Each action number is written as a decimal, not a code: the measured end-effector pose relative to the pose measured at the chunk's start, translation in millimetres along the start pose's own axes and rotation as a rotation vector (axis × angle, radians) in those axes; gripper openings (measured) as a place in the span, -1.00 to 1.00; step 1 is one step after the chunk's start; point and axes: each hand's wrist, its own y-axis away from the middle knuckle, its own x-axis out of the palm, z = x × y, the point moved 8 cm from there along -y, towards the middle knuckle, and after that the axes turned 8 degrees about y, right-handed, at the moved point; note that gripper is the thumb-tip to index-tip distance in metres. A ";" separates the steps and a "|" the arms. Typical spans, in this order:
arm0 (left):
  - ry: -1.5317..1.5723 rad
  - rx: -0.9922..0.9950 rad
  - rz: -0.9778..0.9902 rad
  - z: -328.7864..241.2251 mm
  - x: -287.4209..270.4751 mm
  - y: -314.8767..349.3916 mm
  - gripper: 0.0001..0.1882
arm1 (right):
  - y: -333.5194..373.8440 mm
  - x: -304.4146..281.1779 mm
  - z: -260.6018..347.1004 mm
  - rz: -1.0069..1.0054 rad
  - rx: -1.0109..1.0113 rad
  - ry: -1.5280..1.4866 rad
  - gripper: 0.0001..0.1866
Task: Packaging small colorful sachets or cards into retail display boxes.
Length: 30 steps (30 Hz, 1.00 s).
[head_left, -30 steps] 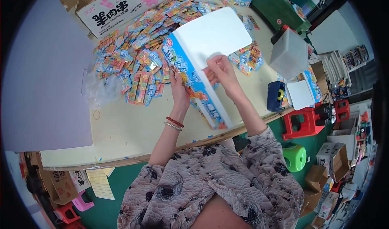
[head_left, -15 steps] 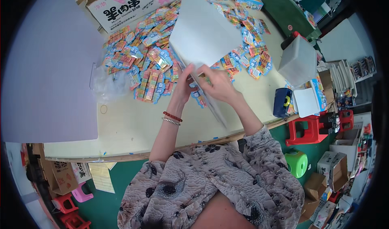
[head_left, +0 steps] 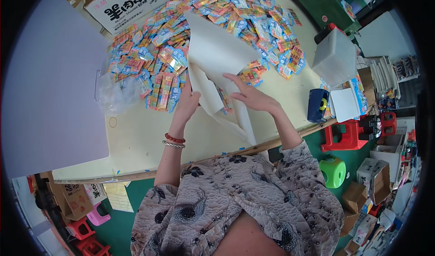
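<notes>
A flat-folded white carton [head_left: 217,47] stands half spread above the table, its panels parted with a gap between them. My left hand [head_left: 186,103] grips its left edge, the thumb on the near side and the fingers partly hidden behind the card. At the carton's right side is my right hand [head_left: 256,97], fingers stretched apart, their tips touching the panel edge. Through the gap a bit of colourful packet shows. Around and behind the carton lies a heap of small candy packets [head_left: 170,86] with blue card tops.
A large printed cardboard box [head_left: 131,9] stands at the back left, beside a pale lilac board [head_left: 54,84]. Crumpled clear plastic [head_left: 118,90] lies at the left. On the right are a clear plastic bin [head_left: 335,59] and a dark blue tape dispenser [head_left: 317,105].
The carton was nearly flat between my close-set hands; now its panels have come apart. My left hand has moved left and my right hand has moved away from it.
</notes>
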 end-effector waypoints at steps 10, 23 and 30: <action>-0.783 0.160 -0.033 -32.3 -28.5 46.1 -0.07 | 15.9 -48.8 -31.2 -0.778 -0.270 0.680 -0.77; -1.544 0.328 0.667 13.6 67.8 36.2 -0.18 | 25.2 -20.9 -10.3 -0.273 0.355 1.107 -0.78; -1.803 0.275 0.556 64.7 77.6 35.3 -0.19 | -2.4 33.3 48.9 -0.254 -0.293 0.953 -0.78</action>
